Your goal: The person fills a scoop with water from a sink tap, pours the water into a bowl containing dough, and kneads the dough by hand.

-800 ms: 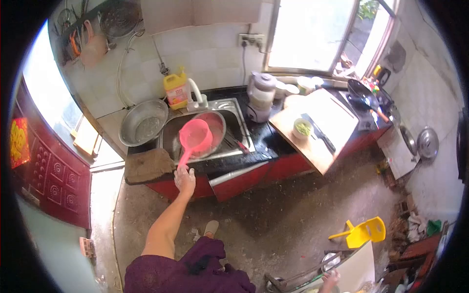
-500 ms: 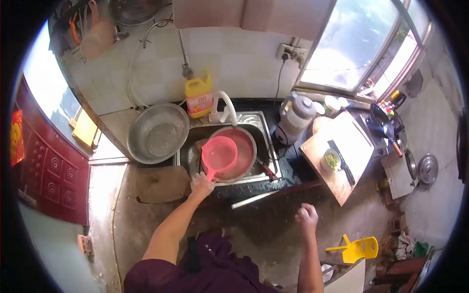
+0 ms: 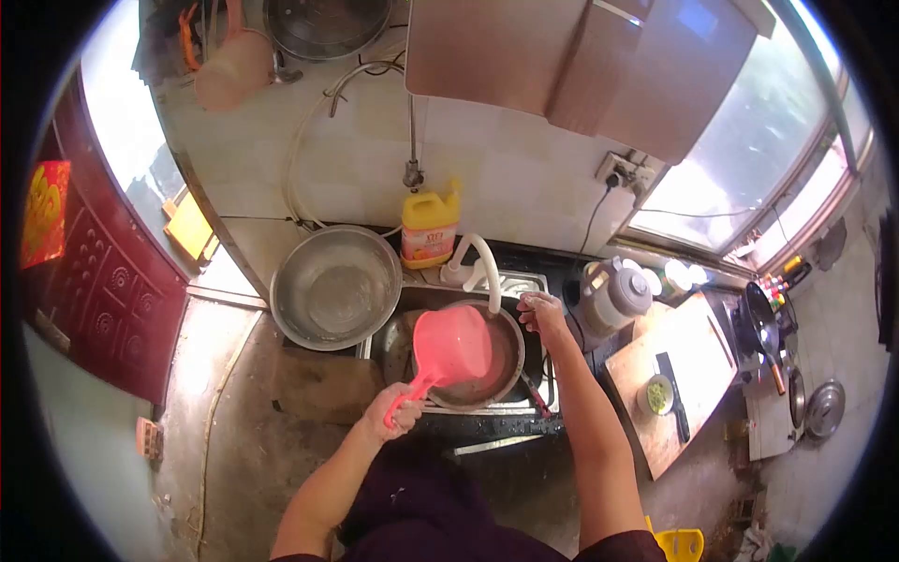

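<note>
The left hand (image 3: 393, 410) extends forward from a bent elbow, its fingers closed around the handle of the pink dipper (image 3: 453, 347). The dipper is above the left part of the metal basin (image 3: 508, 361) in the sink (image 3: 398, 328), its handle angled toward the near left. The right forearm reaches forward and slightly left; the right hand (image 3: 541, 314) is just beside the faucet (image 3: 483, 258), above the basin's right side, fingers partly curled and slightly apart. The dipper hides part of the basin. The right thumb's exact position is unclear. The lower picture edge cuts off the yellow stool (image 3: 682, 543). Glare obscures the window (image 3: 730, 159).
</note>
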The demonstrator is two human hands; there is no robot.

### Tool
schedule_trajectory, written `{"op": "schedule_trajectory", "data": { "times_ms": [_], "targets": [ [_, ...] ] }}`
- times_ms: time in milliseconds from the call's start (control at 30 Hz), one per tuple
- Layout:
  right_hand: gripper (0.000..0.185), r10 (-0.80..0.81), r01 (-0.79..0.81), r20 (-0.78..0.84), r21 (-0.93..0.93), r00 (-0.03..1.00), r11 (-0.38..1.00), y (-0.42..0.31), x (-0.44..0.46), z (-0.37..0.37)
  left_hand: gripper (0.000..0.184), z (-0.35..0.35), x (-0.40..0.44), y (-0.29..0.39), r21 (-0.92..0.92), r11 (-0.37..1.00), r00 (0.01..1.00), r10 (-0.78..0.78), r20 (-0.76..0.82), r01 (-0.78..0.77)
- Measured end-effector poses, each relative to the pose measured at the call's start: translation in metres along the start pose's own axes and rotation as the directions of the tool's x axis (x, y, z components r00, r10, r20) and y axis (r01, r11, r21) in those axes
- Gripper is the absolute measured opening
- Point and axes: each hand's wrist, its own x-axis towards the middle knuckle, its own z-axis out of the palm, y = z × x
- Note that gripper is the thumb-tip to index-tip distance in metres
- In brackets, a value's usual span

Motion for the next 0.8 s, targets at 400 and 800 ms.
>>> {"op": "schedule_trajectory", "data": {
  "times_ms": [400,800],
  "targets": [
    [0.031,0.349,-0.41,0.306,0.168,0.886,0.896,-0.02,0.075,0.065,0.027,0.085,0.002,-0.037,0.8,-0.345,0.467,0.879,0.092,0.492],
    [0.024,-0.038,0.094,0.401,-0.123,0.916,0.988,0.04,0.149,0.047,0.025,0.1,0.031,-0.061,0.732,-0.396,0.59,0.807,-0.01,0.554]
  ]
}}
